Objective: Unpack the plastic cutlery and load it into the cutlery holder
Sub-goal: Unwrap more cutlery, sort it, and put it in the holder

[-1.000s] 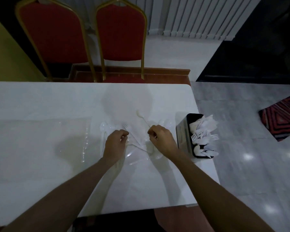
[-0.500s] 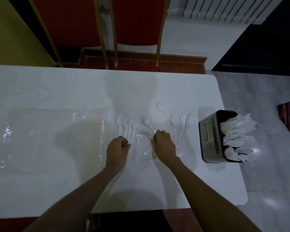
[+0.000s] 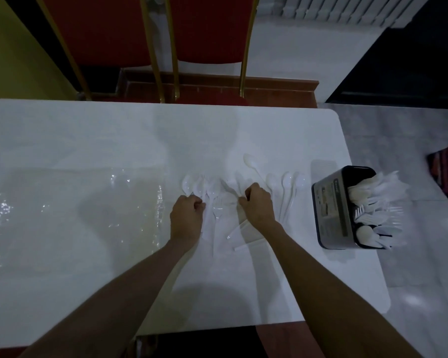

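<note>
Head view: both hands are seen closed into loose fists over a scatter of white plastic cutlery (image 3: 217, 200) lying near the middle of the white table (image 3: 88, 140), toward its right end. The left hand (image 3: 186, 218) is curled with fingertips pinched at what appears to be a thin clear wrapper or a handle; the right hand (image 3: 259, 205) is likewise curled, fingers drawn together on something between the two hands. What exactly is clamped cannot be told, as the pieces are pale and blurred against the table.

A row of spoons (image 3: 287, 187) is laid just right of the right hand, and one spoon (image 3: 251, 162) lies apart, farther toward the far edge. The black cutlery holder (image 3: 334, 210) stands at the right edge, already partly filled with forks and spoons. A clear plastic sheet (image 3: 75, 210) is spread toward the left end.

The step in hand is judged to be tearing open a wrapper. It would best be done with a short, controlled pull apart, so the loose pieces are not flicked off the near edge. Freed pieces should then be gathered by their handles and carried across together to the holder.
</note>
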Tool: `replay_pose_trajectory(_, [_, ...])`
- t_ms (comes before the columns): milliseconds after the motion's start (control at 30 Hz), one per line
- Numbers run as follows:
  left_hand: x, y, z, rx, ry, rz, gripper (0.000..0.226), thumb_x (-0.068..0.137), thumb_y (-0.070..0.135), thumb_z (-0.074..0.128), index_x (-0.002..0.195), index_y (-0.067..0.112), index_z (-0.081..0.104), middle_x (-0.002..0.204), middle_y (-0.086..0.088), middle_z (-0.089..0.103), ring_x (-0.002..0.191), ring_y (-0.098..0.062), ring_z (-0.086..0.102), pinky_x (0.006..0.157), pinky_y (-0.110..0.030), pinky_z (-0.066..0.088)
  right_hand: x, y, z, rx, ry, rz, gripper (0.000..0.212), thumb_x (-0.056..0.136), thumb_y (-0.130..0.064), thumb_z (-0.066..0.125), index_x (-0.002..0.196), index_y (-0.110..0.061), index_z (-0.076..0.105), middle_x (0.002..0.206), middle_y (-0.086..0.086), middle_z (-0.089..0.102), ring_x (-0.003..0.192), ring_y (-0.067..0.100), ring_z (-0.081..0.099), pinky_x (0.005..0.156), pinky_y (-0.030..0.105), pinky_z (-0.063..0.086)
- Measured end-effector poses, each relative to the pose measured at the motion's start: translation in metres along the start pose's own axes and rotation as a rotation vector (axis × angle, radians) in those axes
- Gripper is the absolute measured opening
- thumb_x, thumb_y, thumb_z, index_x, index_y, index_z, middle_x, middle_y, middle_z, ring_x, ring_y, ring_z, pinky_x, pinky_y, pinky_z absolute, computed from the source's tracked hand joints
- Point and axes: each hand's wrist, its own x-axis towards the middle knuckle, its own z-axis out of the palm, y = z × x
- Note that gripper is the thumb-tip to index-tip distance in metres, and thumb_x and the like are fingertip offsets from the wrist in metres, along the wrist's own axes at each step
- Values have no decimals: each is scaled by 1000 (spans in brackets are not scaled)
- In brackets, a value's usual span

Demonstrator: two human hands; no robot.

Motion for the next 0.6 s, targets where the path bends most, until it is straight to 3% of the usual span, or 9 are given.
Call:
replay_pose_trajectory(133, [15, 8, 5, 69, -52, -66, 15, 85, 19, 63, 84, 5, 69, 88, -11, 61, 80, -27, 61, 68, -30, 41, -13, 6, -22, 249, 98, 162, 11, 86, -10, 64, 90, -6, 54, 78, 2, 56, 69, 15, 52, 65, 25, 41])
replay_pose_trajectory(267, [19, 14, 3, 117, -83, -123, 22, 74, 10, 55, 54, 3, 59, 56, -8, 48, 57, -26, 49, 45, -26, 27, -30, 14, -27, 391, 76, 341, 15, 82, -13, 68, 78, 0, 62, 68, 6, 61, 54, 13, 61, 48, 13, 47])
replay_pose_trajectory(367, [14, 20, -5, 42, -30, -141, 15, 78, 13, 56, 67, 4, 59, 66, -8, 54, 62, -25, 50, 53, -27, 34, -42, 18, -20, 429, 92, 433, 28, 82, -17, 68, 60, -5, 54, 57, 6, 59, 45, 9, 59, 49, 16, 47])
replay_pose_trajectory(467, [-4, 20, -10, -28, -57, -59, 9, 84, 12, 56, 78, 6, 53, 71, -10, 61, 68, -27, 57, 65, -34, 45, -47, 18, -12, 479, 99, 502, 28, 81, -14, 69, 58, -7, 53, 52, 3, 57, 40, 7, 57, 53, 21, 52])
replay_pose_trajectory(533, [-20, 19, -8, -50, -126, -14, 10, 84, 12, 58, 78, 11, 51, 68, -7, 61, 68, -26, 60, 66, -33, 45, -47, 17, -5, 454, 107, 496, 31, 82, -13, 67, 55, -7, 53, 49, 3, 57, 38, 7, 56, 48, 19, 51])
replay_pose_trajectory(600, [-30, 17, 1, -33, -179, -4, 10, 84, 13, 61, 80, 13, 52, 70, -4, 62, 72, -26, 63, 68, -32, 47, -45, 15, 1, 442, 97, 505, 28, 83, -14, 67, 60, -1, 59, 49, 4, 59, 44, 12, 61, 54, 26, 54])
